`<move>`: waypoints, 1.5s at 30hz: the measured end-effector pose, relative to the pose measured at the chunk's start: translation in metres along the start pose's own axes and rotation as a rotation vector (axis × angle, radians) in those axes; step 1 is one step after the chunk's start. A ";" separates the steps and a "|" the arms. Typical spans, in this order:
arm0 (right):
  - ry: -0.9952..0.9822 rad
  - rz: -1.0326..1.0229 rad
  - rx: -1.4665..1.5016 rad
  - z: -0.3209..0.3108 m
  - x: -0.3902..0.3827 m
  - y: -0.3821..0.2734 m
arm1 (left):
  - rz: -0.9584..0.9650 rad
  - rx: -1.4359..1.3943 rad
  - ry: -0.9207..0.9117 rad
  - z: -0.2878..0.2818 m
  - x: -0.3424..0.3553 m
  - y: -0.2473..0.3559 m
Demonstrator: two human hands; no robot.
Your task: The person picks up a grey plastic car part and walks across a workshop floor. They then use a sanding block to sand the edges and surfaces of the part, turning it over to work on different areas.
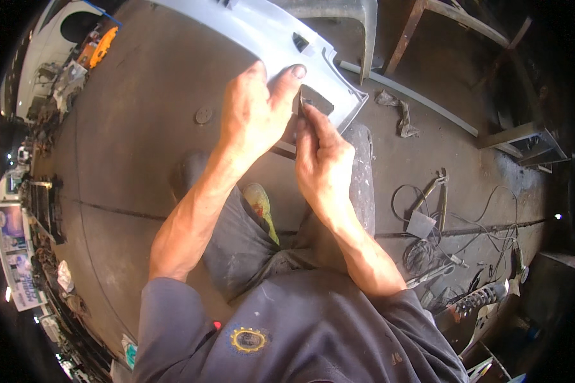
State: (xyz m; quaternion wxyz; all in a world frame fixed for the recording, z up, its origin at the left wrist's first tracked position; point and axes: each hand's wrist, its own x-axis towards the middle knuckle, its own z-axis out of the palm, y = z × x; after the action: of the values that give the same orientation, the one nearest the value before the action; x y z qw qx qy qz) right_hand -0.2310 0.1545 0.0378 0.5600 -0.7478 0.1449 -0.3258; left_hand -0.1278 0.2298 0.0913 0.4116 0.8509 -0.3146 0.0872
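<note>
Over the dusty concrete floor (pixel 140 166) of a workshop, a pale grey car body panel (pixel 262 32) slants down from the upper edge of the view to a cornered end just above the person's knees. The left hand (pixel 255 112) lies flat against the panel's lower part, fingers spread upward and thumb stretched right along its edge, pressing on it without closing around anything. The right hand (pixel 322 159), just beside and below the left, has its grip pinched together on a small dark flat piece (pixel 316 100), seemingly a sanding pad or scraper, held against the panel's corner close to the left thumb; which of the two it is cannot be told. Below the hands show grey, paint-flecked trousers and a foot in a yellow-green sandal (pixel 262 207) on the floor. To the right, well apart from the hands, a crumpled rag (pixel 399 115) lies near a long pale strip (pixel 415 96), and farther down sits a tangle of thin wires (pixel 485 230) with pliers-like tools (pixel 439 191) and a small grey square (pixel 420 223).
</note>
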 end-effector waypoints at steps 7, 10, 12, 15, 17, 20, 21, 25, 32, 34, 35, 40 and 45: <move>-0.070 0.022 0.049 -0.011 0.000 0.008 | 0.110 -0.041 0.085 0.001 -0.002 -0.009; -0.125 0.020 -0.025 -0.032 -0.010 0.018 | 0.148 -0.095 0.116 0.009 -0.008 -0.005; -0.129 0.052 -0.012 -0.034 0.004 0.013 | 0.136 -0.093 0.089 0.013 -0.008 -0.004; -0.108 0.029 0.035 -0.030 -0.001 0.015 | 0.140 0.009 0.082 0.003 -0.013 0.000; -0.081 0.036 0.079 -0.038 -0.017 0.030 | 0.165 -0.147 0.136 0.014 -0.009 0.003; -0.107 0.013 0.084 -0.027 -0.001 -0.001 | 0.068 -0.111 0.060 0.007 -0.021 0.004; -0.144 0.020 0.148 -0.024 0.001 -0.006 | 0.097 -0.122 0.084 0.006 -0.023 0.006; -0.088 0.153 0.137 -0.033 -0.019 0.015 | 0.112 -0.107 0.089 0.009 -0.022 0.009; -0.393 0.082 0.036 -0.081 -0.039 0.015 | 0.056 0.000 -0.044 0.002 -0.008 0.015; -0.281 0.037 -0.066 -0.093 -0.050 0.023 | 0.061 -0.014 -0.062 0.003 -0.003 0.016; -0.284 0.007 -0.116 -0.096 -0.047 0.026 | 0.065 -0.020 -0.071 0.002 -0.001 0.018; -0.104 -0.314 -0.330 -0.058 0.009 0.038 | 0.094 0.032 -0.069 0.015 0.007 0.023; -0.363 -0.225 -0.685 -0.068 0.023 0.030 | 0.061 0.094 -0.072 0.015 0.003 0.032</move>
State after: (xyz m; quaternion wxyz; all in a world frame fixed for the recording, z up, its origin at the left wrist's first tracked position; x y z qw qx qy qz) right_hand -0.2535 0.0802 0.0280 0.2556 -0.9478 0.0613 -0.1805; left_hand -0.1467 0.2022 0.1038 0.3566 0.8620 -0.3503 0.0838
